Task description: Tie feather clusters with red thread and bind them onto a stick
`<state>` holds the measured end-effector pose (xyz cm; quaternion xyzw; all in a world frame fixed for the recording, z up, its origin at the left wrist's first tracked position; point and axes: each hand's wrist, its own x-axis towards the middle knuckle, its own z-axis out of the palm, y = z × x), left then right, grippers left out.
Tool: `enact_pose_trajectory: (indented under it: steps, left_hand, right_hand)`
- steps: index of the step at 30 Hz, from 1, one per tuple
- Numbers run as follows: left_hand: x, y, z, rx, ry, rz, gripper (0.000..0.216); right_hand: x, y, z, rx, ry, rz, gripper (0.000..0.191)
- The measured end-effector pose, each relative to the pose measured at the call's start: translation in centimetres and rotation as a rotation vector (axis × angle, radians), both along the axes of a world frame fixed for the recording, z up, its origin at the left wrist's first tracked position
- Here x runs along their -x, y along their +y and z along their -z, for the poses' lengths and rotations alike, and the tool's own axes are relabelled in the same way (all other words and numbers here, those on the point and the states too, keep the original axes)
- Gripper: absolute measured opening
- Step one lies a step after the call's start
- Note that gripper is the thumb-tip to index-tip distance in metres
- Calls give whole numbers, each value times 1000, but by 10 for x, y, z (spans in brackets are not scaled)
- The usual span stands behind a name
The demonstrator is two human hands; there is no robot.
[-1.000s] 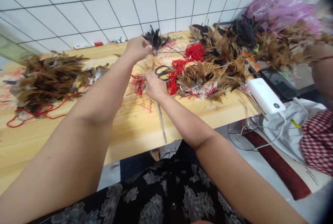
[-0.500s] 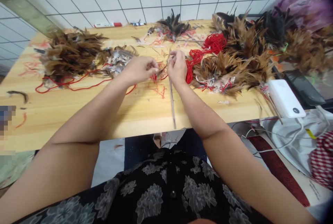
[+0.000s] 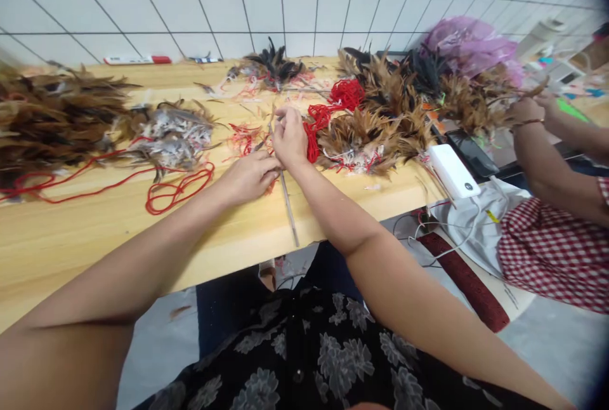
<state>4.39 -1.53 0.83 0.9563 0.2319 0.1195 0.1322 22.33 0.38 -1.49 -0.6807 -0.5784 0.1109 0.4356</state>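
Note:
My right hand [image 3: 291, 138] is closed round the upper part of a thin grey stick [image 3: 289, 210], whose lower end reaches toward the table's front edge. Small feather bits show at its fingertips. Just left of it, my left hand [image 3: 252, 176] has its fingers curled together against the stick; what they pinch is hidden. A loose red yarn [image 3: 179, 189] loops on the table beside the left wrist. To the right of my right hand lies a bundle of red yarn [image 3: 318, 124], next to a brown feather bunch [image 3: 359, 137] with white and red binding.
Brown feathers [image 3: 52, 118] and greyish fluffy feathers [image 3: 174, 134] lie left. Dark feathers [image 3: 273, 67] and a red-capped marker [image 3: 137, 60] are at the back. A white power bank [image 3: 453, 171] stands by a phone [image 3: 471, 153]. At right, a co-worker's hands [image 3: 530, 112] hold feathers.
My left hand has come down and right, from apart to against the right hand and stick. The view has swung right, bringing the co-worker's hands into sight.

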Motion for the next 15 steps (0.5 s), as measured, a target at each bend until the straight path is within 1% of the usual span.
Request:
enact_pose_trajectory:
  steps: [3, 6, 9, 11, 13, 15]
  left_hand:
    - [1, 3, 3, -57, 6, -13, 38]
    - [4, 4, -4, -75, -12, -25, 38]
    - [5, 4, -24, -126, -45, -46, 37]
    - [2, 1, -42, -196, -104, -71, 37]
    - [-6, -5, -58, -252, -172, -71, 35]
    - [-19, -15, -69, -266, -204, -37, 32]
  right_hand:
    - [3, -6, -10, 60, 38, -20, 30]
    - [6, -11, -17, 95, 70, -30, 31]
    - [7, -16, -25, 109, 71, -51, 28]
    - [7, -20, -30, 168, 64, -76, 27]
    - [6, -22, -32, 241, 42, -124, 25]
    - [5, -21, -29, 241, 13, -172, 22]
